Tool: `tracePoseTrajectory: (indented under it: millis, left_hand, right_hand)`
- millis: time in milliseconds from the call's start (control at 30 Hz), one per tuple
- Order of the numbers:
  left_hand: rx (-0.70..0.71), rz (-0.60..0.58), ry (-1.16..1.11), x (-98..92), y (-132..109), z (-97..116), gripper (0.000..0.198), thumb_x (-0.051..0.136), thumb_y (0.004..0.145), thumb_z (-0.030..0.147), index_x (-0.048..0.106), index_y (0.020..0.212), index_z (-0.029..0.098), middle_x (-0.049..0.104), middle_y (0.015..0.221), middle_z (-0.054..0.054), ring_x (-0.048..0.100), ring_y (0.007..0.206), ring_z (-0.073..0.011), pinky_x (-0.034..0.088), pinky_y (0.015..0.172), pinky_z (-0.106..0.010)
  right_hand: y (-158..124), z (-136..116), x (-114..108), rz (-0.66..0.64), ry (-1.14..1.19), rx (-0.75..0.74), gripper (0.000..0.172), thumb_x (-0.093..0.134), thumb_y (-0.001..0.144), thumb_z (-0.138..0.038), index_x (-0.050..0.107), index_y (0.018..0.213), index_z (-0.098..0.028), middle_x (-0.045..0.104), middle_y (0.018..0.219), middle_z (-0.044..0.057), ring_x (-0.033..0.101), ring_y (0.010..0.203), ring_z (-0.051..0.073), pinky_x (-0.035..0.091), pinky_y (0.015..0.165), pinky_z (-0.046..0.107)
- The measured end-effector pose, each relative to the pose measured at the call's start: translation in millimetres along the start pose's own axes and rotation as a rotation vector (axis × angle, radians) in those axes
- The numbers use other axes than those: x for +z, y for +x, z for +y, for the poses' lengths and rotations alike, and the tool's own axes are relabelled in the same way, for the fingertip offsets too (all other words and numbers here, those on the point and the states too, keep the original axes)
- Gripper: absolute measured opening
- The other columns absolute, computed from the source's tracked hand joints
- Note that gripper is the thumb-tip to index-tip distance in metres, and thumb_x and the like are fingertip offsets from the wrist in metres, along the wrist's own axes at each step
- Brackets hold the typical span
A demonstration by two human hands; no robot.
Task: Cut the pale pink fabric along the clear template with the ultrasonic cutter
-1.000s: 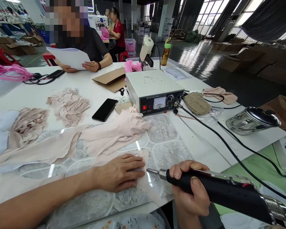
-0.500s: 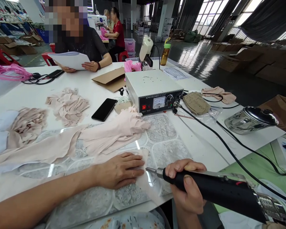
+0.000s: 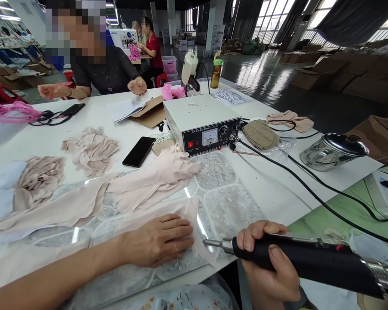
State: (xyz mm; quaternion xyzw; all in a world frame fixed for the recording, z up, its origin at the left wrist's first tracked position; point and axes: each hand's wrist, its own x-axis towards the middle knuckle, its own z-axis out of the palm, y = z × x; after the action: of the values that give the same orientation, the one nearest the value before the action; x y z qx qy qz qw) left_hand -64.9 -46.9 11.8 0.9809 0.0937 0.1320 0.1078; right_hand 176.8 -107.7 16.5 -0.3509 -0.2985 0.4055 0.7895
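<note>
Factory hall — daylight through tall windows (image 3: 278, 13) at rear | dark polished floor (image 3: 265, 82) gleams | grey curtains (image 3: 339, 21) hang right | cardboard boxes (image 3: 326, 73) stacked beneath | white worktable (image 3: 271, 193) — foreground

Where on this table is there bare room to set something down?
Bare table lies between the patterned mat and the steel pot, though a black cable crosses it, and between the fabric heap and the papers. Around the left hand and the black tool in the right hand, pink fabric strips crowd the mat.
</note>
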Motion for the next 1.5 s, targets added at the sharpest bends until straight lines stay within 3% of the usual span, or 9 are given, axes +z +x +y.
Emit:
tracePoseTrajectory:
  millis: [233, 467, 700, 967, 1500]
  left_hand:
    - [0.016, 0.014, 0.037, 6.1, 5.1, 4.7, 0.028, 0.044, 0.103, 0.024, 0.060, 0.122, 0.012, 0.068, 0.110, -0.015, 0.064, 0.100, -0.0236, 0.047, 0.098, -0.038]
    - [0.036, 0.002, 0.096, 6.9, 6.5, 2.5, 0.027, 0.049, 0.103, 0.028, 0.062, 0.121, 0.013, 0.061, 0.133, -0.014, 0.051, 0.131, -0.0283, 0.037, 0.114, -0.041]
    - [0.028, -0.016, 0.094, 2.4, 4.3, 0.0, 0.028, 0.046, 0.104, 0.028, 0.061, 0.121, 0.012, 0.068, 0.121, -0.014, 0.056, 0.126, -0.0275, 0.040, 0.113, -0.042]
    - [0.005, -0.029, 0.091, 3.0, 4.6, -0.1, 0.033, 0.048, 0.104, 0.027, 0.055, 0.131, 0.010, 0.066, 0.123, -0.015, 0.058, 0.124, -0.0275, 0.044, 0.110, -0.043]
    - [-0.037, 0.005, 0.090, 9.2, 6.8, 7.2, 0.030, 0.045, 0.104, 0.033, 0.060, 0.124, 0.015, 0.065, 0.113, -0.012, 0.057, 0.118, -0.0278, 0.043, 0.105, -0.043]
  right_hand:
    - [-12.3, -6.8, -4.2, -0.011, -0.009, -0.007, 0.012, 0.059, 0.082, -0.034, 0.054, 0.084, -0.023, 0.046, 0.070, -0.003, 0.046, 0.047, 0.009, 0.043, 0.042, 0.025]
    - [-11.6, -4.6, -3.3, -0.061, 0.010, -0.035, 0.011, 0.062, 0.084, -0.032, 0.058, 0.087, -0.023, 0.052, 0.071, -0.003, 0.052, 0.049, 0.010, 0.048, 0.043, 0.026]
    - [-13.8, -1.7, -8.1, -0.100, 0.025, -0.032, 0.012, 0.061, 0.085, -0.032, 0.056, 0.092, -0.023, 0.053, 0.075, -0.002, 0.054, 0.052, 0.011, 0.050, 0.047, 0.027]
    - [-12.2, -8.0, -1.9, -0.100, 0.003, -0.037, 0.010, 0.061, 0.087, -0.033, 0.059, 0.089, -0.024, 0.052, 0.073, -0.003, 0.054, 0.050, 0.010, 0.051, 0.045, 0.026]
    - [-21.1, -10.6, -7.8, -0.050, -0.106, -0.012, 0.014, 0.060, 0.083, -0.037, 0.054, 0.088, -0.025, 0.048, 0.073, -0.003, 0.049, 0.052, 0.012, 0.046, 0.047, 0.029]
